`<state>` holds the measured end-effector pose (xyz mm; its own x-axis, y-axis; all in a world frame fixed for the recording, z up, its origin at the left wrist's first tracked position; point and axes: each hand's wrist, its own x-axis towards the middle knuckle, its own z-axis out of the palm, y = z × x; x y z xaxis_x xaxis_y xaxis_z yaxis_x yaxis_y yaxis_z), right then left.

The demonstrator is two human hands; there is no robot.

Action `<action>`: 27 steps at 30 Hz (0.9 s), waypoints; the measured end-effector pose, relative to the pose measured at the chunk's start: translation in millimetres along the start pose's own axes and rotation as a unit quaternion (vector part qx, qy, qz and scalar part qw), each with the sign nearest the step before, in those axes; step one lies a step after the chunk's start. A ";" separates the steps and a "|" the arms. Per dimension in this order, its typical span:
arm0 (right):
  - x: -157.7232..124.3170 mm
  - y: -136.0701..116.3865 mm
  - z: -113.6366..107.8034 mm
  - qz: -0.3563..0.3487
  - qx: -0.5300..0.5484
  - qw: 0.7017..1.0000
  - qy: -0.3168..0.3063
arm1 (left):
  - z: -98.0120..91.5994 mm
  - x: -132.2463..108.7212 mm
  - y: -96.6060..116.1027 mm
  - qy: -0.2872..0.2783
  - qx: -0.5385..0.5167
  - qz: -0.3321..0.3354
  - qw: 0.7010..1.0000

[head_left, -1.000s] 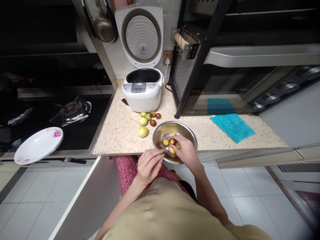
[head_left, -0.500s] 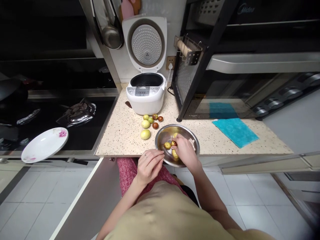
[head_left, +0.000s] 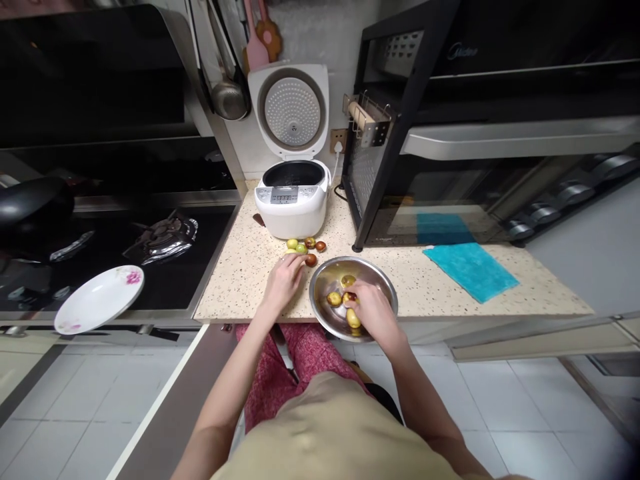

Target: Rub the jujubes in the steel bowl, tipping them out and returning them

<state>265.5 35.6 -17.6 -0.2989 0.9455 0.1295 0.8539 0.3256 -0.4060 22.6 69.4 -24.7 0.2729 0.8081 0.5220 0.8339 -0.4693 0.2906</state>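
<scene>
My left hand reaches over the counter, fingers stretched out and covering some of the jujubes. Its fingertips come against a reddish-brown jujube; whether they touch it is hard to see. Just beyond lie a green jujube, a yellow-green one and a mottled brown one. My right hand is inside the steel bowl, fingers closed on a brown-and-yellow jujube. Around it in the bowl are a jujube on the left, one behind and one in front.
A white rice cooker stands with its lid up behind the jujubes. To the right are a black rack with an oven and a turquoise cloth. A white plate sits by the stove at left. The cabinet door hangs open below.
My left hand has moved from near the bowl's left rim forward and left, onto the jujubes on the counter. My right hand stays in the bowl. The view has tilted up slightly.
</scene>
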 end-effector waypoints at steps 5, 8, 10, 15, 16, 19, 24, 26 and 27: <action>-8.8 4.4 -5.7 0.010 0.041 0.998 0.043 | 13.7 23.9 -4.5 -0.070 0.035 0.014 0.997; -15.7 8.0 -9.6 0.006 0.068 0.994 0.080 | 22.5 31.8 -1.8 -0.097 0.040 0.015 0.994; -20.7 11.8 -10.4 0.008 0.090 0.990 0.108 | 26.4 34.4 0.7 -0.109 0.041 0.013 0.993; -29.6 21.3 -8.3 0.010 0.135 0.976 0.173 | 29.3 35.1 6.6 -0.119 0.034 -0.001 0.992; -30.3 21.9 -8.1 0.005 0.142 0.973 0.182 | 28.9 35.0 7.2 -0.116 0.029 -0.004 0.993; -30.0 19.7 -8.4 -0.010 0.155 0.967 0.203 | 25.4 35.2 7.7 -0.095 0.006 -0.010 0.995; -24.8 8.1 -6.9 -0.053 0.182 0.956 0.226 | 9.7 28.4 15.0 0.000 -0.075 -0.018 0.997; -22.4 2.0 -4.9 -0.069 0.193 0.953 0.225 | 1.3 19.2 26.3 0.080 -0.166 -0.023 0.983; -21.5 -1.5 -3.8 -0.075 0.196 0.952 0.223 | -2.8 13.2 33.9 0.115 -0.206 -0.029 0.971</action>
<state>272.3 14.8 -16.4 -0.1196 0.8272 0.5491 0.5657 0.5113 -0.6470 53.1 63.2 -5.7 0.0781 0.7586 0.6469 0.5690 -0.5667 0.5959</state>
